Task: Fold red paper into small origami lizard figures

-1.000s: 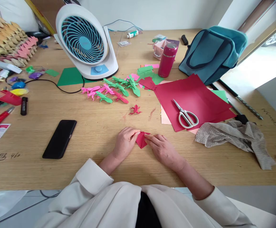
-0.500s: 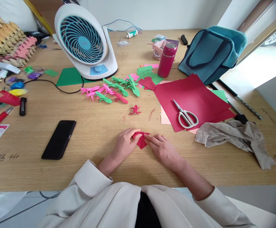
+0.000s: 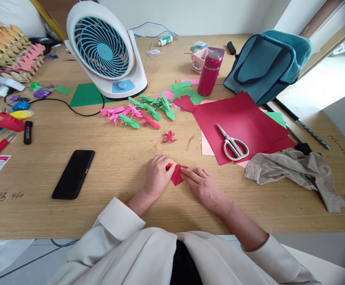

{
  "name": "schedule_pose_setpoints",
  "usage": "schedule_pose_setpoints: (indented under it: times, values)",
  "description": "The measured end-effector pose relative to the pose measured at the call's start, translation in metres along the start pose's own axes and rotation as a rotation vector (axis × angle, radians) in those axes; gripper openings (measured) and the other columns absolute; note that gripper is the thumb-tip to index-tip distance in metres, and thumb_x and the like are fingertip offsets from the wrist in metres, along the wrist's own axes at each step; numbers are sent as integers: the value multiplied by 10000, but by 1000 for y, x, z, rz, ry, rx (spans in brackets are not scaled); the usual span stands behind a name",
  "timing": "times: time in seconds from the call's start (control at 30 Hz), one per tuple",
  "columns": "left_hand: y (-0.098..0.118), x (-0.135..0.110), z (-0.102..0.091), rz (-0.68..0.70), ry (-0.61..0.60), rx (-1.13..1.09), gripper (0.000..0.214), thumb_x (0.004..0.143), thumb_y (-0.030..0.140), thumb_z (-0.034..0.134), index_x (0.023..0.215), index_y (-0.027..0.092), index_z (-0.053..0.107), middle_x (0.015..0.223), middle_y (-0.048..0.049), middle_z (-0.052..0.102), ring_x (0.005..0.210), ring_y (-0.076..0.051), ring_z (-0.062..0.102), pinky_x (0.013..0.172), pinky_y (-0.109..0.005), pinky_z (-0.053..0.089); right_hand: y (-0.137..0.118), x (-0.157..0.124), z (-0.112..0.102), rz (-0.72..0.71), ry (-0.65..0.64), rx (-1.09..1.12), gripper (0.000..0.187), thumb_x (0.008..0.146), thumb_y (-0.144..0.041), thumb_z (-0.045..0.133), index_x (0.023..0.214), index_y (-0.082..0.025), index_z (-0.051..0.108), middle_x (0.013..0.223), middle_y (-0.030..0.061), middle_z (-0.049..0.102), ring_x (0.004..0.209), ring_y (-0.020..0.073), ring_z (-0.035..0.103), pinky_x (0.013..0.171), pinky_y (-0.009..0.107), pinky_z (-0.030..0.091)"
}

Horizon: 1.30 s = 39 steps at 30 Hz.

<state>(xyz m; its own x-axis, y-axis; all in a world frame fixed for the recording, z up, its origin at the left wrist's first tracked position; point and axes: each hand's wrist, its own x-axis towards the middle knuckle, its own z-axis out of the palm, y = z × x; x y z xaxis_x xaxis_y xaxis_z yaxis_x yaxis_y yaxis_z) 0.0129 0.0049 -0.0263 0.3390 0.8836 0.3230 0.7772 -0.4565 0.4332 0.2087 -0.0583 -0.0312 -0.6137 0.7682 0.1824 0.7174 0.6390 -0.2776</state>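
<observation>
Scissors (image 3: 233, 143) lie on red paper sheets (image 3: 240, 118) beside a cloth (image 3: 297, 172).

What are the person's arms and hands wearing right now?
Both hands, left hand and right hand, are bare: no gloves, and no rings or watch that I can make out. The cream-white sleeves are loose with wide turned-back cuffs, pushed up the forearms. A dark top shows beneath.

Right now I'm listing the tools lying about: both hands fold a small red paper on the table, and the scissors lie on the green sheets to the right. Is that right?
Not quite. In the head view the scissors lie on the red sheets, not green ones. The rest holds: the left hand and right hand fold the small red paper on the table.
</observation>
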Motion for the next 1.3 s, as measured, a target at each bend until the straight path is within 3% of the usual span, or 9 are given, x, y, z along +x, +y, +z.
schedule_pose_setpoints:
  times: [0.2,0.37,0.53,0.77,0.93,1.1,1.3]
  values:
    - [-2,-8,-6,21,29,-122,117,929,194,551,884,202,658,868,-26,721,827,-177,633,791,-322,471,-1,0,-4,1,-13,-29,402,972,-118,407,1359,-101,513,1451,127,499,1064,268,500,848,431,459]
    - [4,-17,-4,-8,12,-249,194,846,152,651,1030,204,618,1000,-42,708,937,-190,637,868,-335,498,1,-1,-3,-5,20,-34,391,972,-121,412,1346,-107,525,1446,122,508,1064,266,497,851,427,447]
    - [4,-18,-1,56,-87,-169,133,866,95,582,942,201,610,905,-37,669,882,-197,596,816,-345,486,3,-2,-3,-3,21,-29,377,969,-131,427,1328,-121,542,1444,122,511,1072,269,504,843,426,441]
    - [-1,-17,-2,158,-129,-53,245,897,101,537,1095,202,639,948,-54,650,931,-209,570,859,-366,460,4,-2,-4,5,17,-25,371,972,-147,434,1325,-126,546,1442,120,515,1090,264,506,850,429,446]
    - [2,-6,2,33,-97,-37,34,868,216,631,876,216,665,868,-40,638,876,-211,561,798,-354,440,4,-1,-4,-4,35,-16,382,976,-148,420,1337,-135,543,1429,129,526,1096,265,505,852,430,448]
    - [7,5,7,-50,-83,-5,117,800,213,704,722,213,617,787,-27,633,833,-212,550,753,-348,413,4,-1,-4,2,21,-17,383,980,-153,415,1343,-126,535,1451,121,506,1087,266,503,847,431,447]
    - [10,3,6,52,-75,118,117,806,170,678,734,217,598,799,-32,628,834,-224,526,722,-352,387,4,-2,-2,9,33,-15,393,969,-142,428,1349,-137,530,1431,125,524,1081,266,508,839,428,449]
